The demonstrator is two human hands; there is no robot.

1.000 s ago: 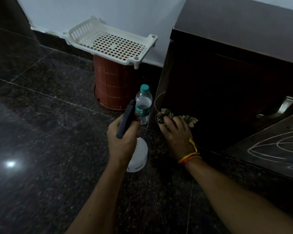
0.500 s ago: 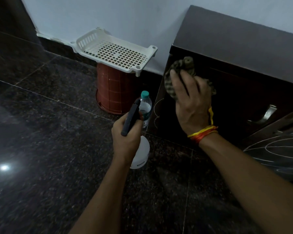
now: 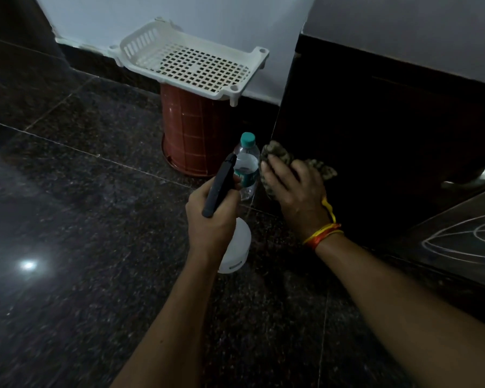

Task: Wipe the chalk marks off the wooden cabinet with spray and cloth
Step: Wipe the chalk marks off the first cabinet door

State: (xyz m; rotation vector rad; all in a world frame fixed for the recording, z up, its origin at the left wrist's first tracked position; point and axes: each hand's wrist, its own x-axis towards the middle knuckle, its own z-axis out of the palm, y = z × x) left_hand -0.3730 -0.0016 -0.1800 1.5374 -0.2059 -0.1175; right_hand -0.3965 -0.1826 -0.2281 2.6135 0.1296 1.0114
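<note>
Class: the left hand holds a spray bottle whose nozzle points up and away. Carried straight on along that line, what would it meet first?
Probably the water bottle, which stands just beyond the nozzle of the spray bottle in the left hand; depth is unclear.

A water bottle [image 3: 245,166] stands between the upturned bucket [image 3: 189,133], which bears a tray [image 3: 191,65], and the cabinet [image 3: 375,130].
</note>
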